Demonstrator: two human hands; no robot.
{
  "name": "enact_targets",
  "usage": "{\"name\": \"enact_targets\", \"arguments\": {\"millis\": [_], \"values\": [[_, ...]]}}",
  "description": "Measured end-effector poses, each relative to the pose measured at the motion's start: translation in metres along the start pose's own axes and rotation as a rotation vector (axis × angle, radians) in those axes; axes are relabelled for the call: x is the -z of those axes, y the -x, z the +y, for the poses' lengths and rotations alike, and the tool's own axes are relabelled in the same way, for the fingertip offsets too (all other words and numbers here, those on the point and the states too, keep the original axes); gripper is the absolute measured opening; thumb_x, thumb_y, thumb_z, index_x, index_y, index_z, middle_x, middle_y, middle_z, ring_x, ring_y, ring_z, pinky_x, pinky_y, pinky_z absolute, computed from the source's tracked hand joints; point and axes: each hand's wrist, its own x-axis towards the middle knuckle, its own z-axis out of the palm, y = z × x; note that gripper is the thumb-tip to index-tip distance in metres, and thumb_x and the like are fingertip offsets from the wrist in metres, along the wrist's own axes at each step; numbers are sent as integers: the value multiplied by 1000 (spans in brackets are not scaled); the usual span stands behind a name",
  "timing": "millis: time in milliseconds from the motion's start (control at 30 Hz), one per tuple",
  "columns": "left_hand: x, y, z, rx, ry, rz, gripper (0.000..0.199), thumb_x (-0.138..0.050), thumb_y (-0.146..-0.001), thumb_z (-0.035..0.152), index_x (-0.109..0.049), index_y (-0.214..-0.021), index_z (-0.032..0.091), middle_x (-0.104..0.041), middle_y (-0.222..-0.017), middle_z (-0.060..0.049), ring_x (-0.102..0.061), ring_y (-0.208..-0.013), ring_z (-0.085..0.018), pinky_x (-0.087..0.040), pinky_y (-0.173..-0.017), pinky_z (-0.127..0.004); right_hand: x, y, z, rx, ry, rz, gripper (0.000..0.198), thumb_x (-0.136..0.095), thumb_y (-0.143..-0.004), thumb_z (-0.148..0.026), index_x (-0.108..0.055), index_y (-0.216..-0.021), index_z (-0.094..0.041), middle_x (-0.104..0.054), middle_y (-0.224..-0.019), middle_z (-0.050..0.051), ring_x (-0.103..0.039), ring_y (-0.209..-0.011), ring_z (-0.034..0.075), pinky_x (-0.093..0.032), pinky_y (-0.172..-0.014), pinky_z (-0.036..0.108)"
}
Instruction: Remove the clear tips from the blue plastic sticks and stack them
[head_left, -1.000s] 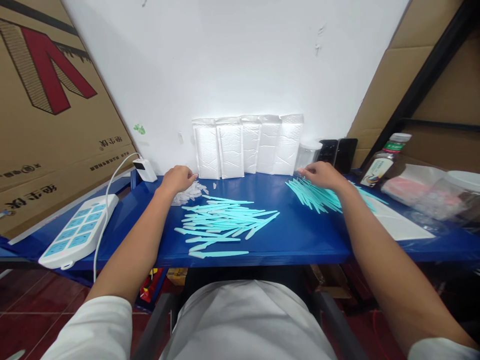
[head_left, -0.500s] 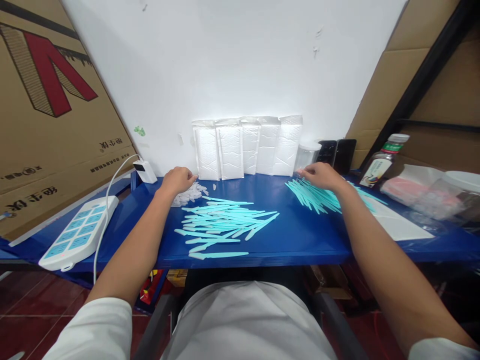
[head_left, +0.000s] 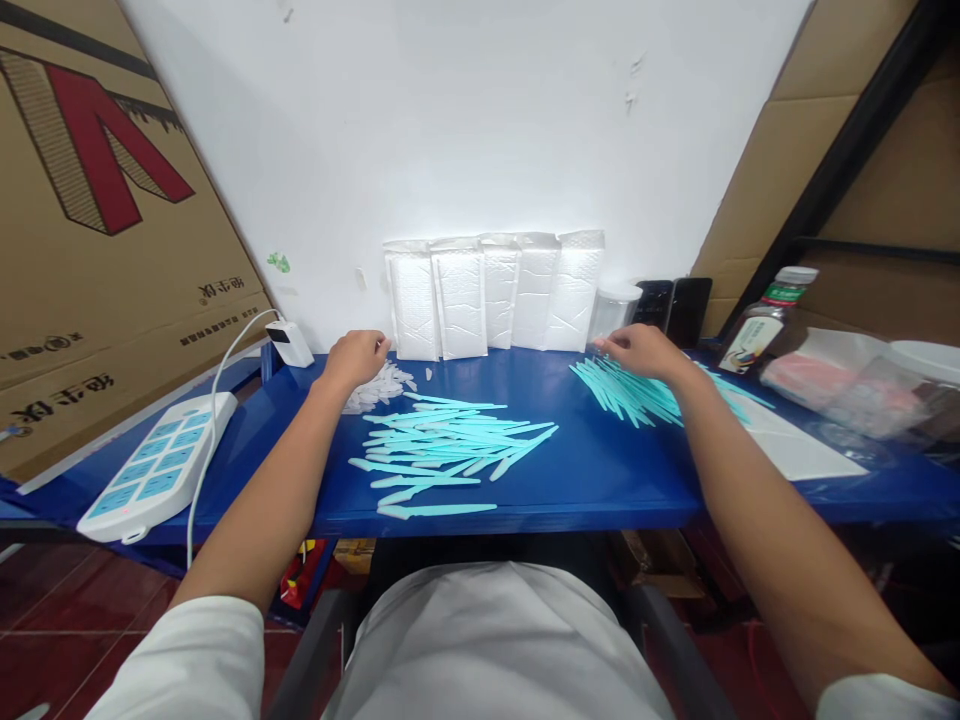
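My left hand hovers over a heap of small white plastic pieces, its thumb and fingers pinched together. A tiny pale bit shows at the fingertips, too small to name. At the right, my right hand is closed in a pinch at the far end of a pile of turquoise eyebrow razors; what it grips is hidden. Between my arms lies a second, looser pile of turquoise razors with pale tips, one lying apart near the table's front edge.
White bubble mailers lean on the wall behind a blue table. A clear jar, dark phones and a labelled bottle stand at the back right. A power strip with a white cable lies left.
My left hand has risen slightly and shifted a little left over the white pieces. My right hand has barely moved, and the razor piles look the same.
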Motion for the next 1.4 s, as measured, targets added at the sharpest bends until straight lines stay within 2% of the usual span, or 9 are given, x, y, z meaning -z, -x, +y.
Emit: {"name": "enact_targets", "arguments": {"millis": [233, 500, 833, 1167, 1400], "values": [[2, 2, 3, 22, 7, 1, 49, -43, -102, 51, -80, -110, 21, -79, -109, -16, -71, -103, -34, -54, -87, -40, 1, 1, -2, -8, -5, 0, 58, -51, -97, -65, -79, -87, -15, -75, -84, 12, -64, -77, 25, -41, -66, 34], [8, 4, 6, 43, 35, -24, 49, -44, -100, 53, -81, -95, 21, -80, -94, -15, -71, -94, -32, -54, -83, -39, 0, 1, 0, 1, -11, 1, 60, -53, -96, -67, -79, -86, -15, -74, -82, 11, -63, -76, 24, -40, -65, 34], [-2, 0, 0, 40, 31, 36, 48, -49, -98, 55, -83, -97, 21, -79, -98, -16, -71, -97, -35, -55, -83, -41, 0, 0, 2, 2, -13, -8, 59, -52, -97, -67, -77, -84, -15, -72, -79, 10, -62, -73, 23, -38, -65, 34], [-3, 0, 0, 17, 52, 42, 45, -50, -98, 53, -81, -89, 20, -77, -92, -16, -71, -93, -35, -53, -83, -42, -1, 0, 3, 14, 1, -7, 60, -50, -98, -67, -77, -82, -16, -70, -73, 9, -60, -69, 22, -36, -63, 33], [-4, 0, -1, 15, 31, 61, 45, -51, -98, 52, -81, -92, 20, -78, -96, -16, -71, -95, -35, -53, -82, -42, -2, -2, 3, -1, 6, -12, 59, -50, -98, -67, -77, -83, -16, -69, -72, 8, -60, -69, 21, -36, -63, 33]]}}
